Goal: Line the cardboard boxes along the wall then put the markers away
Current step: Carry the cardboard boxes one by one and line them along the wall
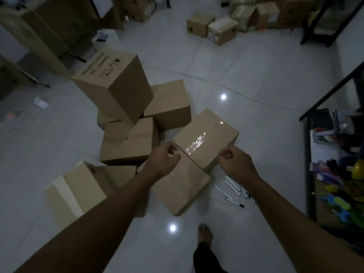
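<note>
Now both hands, left hand (164, 157) and right hand (235, 160), reach with curled, empty fingers toward the taped box (204, 138); grip opposite sides firmly, lifting past markers (233, 189) beneath right fingers.

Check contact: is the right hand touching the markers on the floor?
Apart. The head view shows the right hand raised beside the taped box, with bare floor between it and the markers lying below.

Seven cardboard boxes (204, 138) in the near cluster, roughly six markers (233, 187), two hands (163, 156).
</note>
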